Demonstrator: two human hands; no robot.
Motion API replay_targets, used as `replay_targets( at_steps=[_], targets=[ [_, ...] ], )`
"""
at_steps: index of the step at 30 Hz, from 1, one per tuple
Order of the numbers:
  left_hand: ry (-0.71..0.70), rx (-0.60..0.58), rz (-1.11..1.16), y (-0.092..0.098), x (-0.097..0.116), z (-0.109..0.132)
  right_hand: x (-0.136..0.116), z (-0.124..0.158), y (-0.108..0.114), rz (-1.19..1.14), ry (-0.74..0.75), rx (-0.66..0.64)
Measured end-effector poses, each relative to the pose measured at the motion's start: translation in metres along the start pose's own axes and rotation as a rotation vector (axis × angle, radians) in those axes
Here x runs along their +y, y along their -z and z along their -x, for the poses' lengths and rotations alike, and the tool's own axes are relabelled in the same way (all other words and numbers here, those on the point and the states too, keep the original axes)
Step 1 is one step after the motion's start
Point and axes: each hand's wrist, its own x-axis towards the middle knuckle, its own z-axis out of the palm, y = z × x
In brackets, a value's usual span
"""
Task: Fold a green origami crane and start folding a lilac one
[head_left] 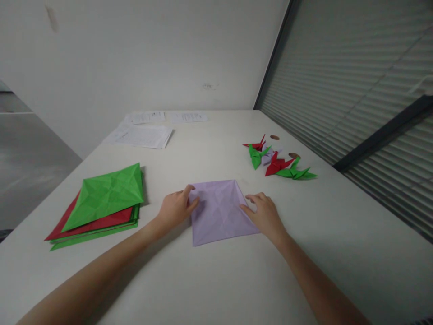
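Note:
A square sheet of lilac origami paper (221,214), marked with crease lines, lies in front of me on the white table. My left hand (177,205) grips its left edge, thumb and forefinger on the paper and a small gap between them. On the opposite side, my right hand (265,214) has thumb and forefinger at the right edge, where the paper lifts slightly. The other fingers of both hands are curled and partly hidden. To the left of my left hand rests a stack of creased paper, with a green sheet (108,196) above a red sheet (67,221).
Folded paper cranes stand in a group at the right, among them a red crane (277,163) and a green crane (297,172). Printed papers (144,136) lie at the far left of the table (216,289). Window blinds (355,76) run along the right side.

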Motion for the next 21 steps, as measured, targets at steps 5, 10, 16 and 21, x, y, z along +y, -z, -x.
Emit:
replay_targets(
  at_steps=[5, 10, 16, 21],
  targets=[
    [0.006, 0.01, 0.302, -0.014, -0.004, -0.001, -0.002, 0.0, -0.009, -0.211, -0.046, 0.04],
    [0.163, 0.032, 1.061, -0.022, -0.009, -0.008, -0.001, -0.007, -0.009, -0.802, -0.26, 0.005],
    [0.118, 0.1, 1.228, -0.01, -0.004, -0.014, 0.0, -0.011, 0.008, -1.145, -0.305, 0.045],
    [-0.325, 0.369, 0.939, 0.009, -0.002, -0.008, 0.01, -0.013, 0.022, -1.066, -0.037, 0.225]
  ],
)
